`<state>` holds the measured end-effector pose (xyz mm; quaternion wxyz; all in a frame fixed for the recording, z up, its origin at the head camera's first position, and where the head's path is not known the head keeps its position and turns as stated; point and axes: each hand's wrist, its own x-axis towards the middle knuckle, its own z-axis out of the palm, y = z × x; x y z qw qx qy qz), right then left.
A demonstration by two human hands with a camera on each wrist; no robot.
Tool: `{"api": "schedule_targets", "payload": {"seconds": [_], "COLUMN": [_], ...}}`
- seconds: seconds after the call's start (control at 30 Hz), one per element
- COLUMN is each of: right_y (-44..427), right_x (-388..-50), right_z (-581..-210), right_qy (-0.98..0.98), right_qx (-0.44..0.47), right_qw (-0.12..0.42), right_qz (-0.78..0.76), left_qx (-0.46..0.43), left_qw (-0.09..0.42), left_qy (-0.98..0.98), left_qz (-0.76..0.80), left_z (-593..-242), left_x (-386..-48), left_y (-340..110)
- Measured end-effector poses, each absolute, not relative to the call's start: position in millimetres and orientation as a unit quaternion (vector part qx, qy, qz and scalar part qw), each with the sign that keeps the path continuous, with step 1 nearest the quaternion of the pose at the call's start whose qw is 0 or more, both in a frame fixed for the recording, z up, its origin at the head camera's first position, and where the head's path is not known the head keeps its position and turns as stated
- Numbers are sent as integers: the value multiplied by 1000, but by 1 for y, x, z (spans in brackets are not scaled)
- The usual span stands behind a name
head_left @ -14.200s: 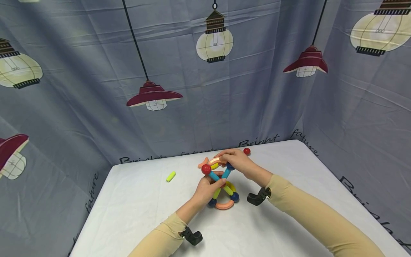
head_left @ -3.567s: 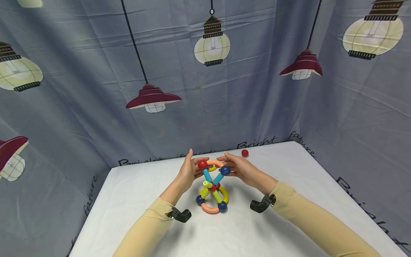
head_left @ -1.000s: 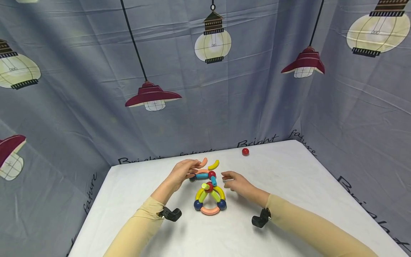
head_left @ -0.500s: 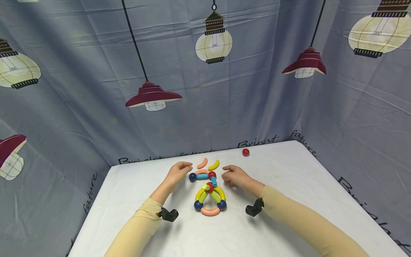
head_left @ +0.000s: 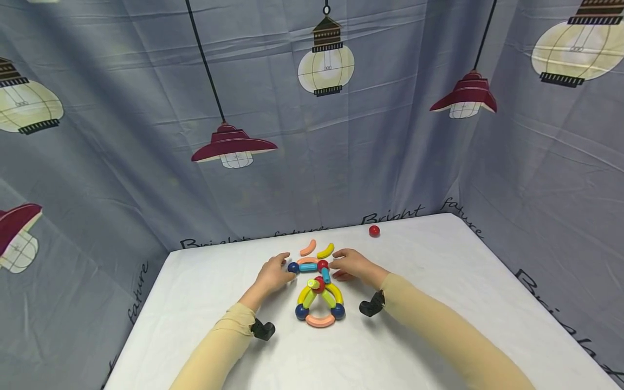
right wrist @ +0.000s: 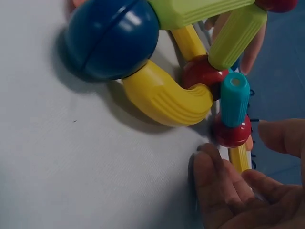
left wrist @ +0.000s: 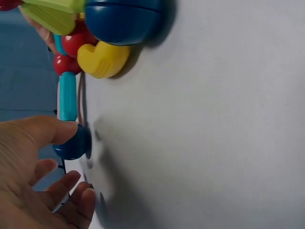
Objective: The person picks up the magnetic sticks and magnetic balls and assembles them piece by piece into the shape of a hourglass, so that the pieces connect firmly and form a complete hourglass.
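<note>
A magnetic ball-and-rod build lies on the white table. Its front frame has blue balls [head_left: 302,311], yellow curved rods [right wrist: 162,98], green rods and a peach curved rod [head_left: 320,321]. Behind, a turquoise rod [head_left: 308,267] joins a dark blue ball [head_left: 293,268] to a red ball [head_left: 323,265], with a peach curved rod behind it. My left hand [head_left: 274,275] is at the blue ball, its thumb overlapping the ball in the left wrist view, fingers spread. My right hand [head_left: 358,266] is beside the red ball, thumb and fingers apart in the right wrist view.
Behind the build lie a loose peach curved rod [head_left: 308,248] and a loose yellow curved rod [head_left: 325,251]. A loose red ball [head_left: 374,231] sits near the table's back edge. Grey curtains [head_left: 273,195] printed with lamps surround the table.
The loose green rod has left the table's left side. The build's raised blue-and-red-ball section now lies flat behind the front frame. Lately, both hands have closed in on its end balls.
</note>
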<state>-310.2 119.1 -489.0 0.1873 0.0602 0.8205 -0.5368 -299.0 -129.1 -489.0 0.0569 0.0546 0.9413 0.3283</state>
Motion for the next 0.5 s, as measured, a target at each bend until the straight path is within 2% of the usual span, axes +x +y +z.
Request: {"api": "schedule_targets", "payload": {"seconds": [0.5], "right_y": [103], "right_x": [-316], "right_z": [-494], "right_qy": [804], "right_qx": [62], "right_qw": [188], "right_qz": [-561], "left_qx": [84], "left_qw": [26], "left_qy": [957], "left_qz": [276], "left_z": [-498], "left_x": [-303], "left_y": [-118]}}
